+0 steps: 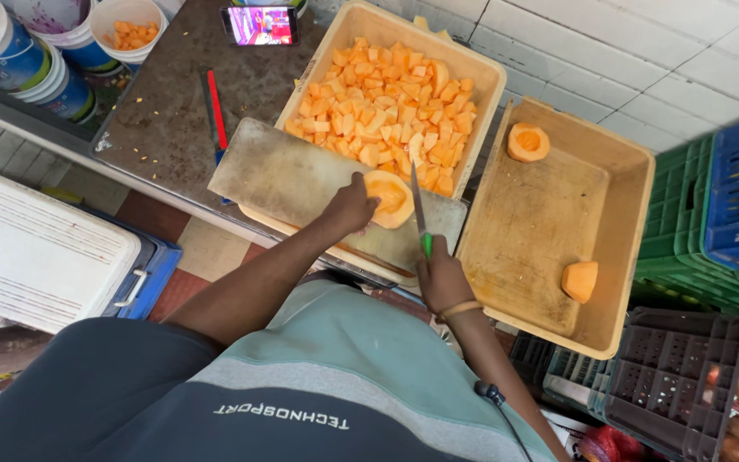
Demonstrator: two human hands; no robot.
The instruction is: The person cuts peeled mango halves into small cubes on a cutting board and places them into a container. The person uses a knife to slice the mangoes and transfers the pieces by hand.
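My left hand point(351, 205) presses a peeled orange melon half point(391, 197) onto a worn cutting board point(288, 180). My right hand point(440, 275) grips a green-handled knife point(420, 212), whose blade stands just right of the melon half. The board lies across the near edge of a beige tray point(487, 73) filled with several orange melon cubes point(391, 103).
A second beige tray point(549, 222) to the right holds two melon pieces point(528, 142) point(580, 280). Green, blue and dark crates stand at the right. A phone point(260, 24), a red-handled tool point(216, 109) and white buckets point(128, 30) sit on the metal counter. A white cooler point(36, 248) is at left.
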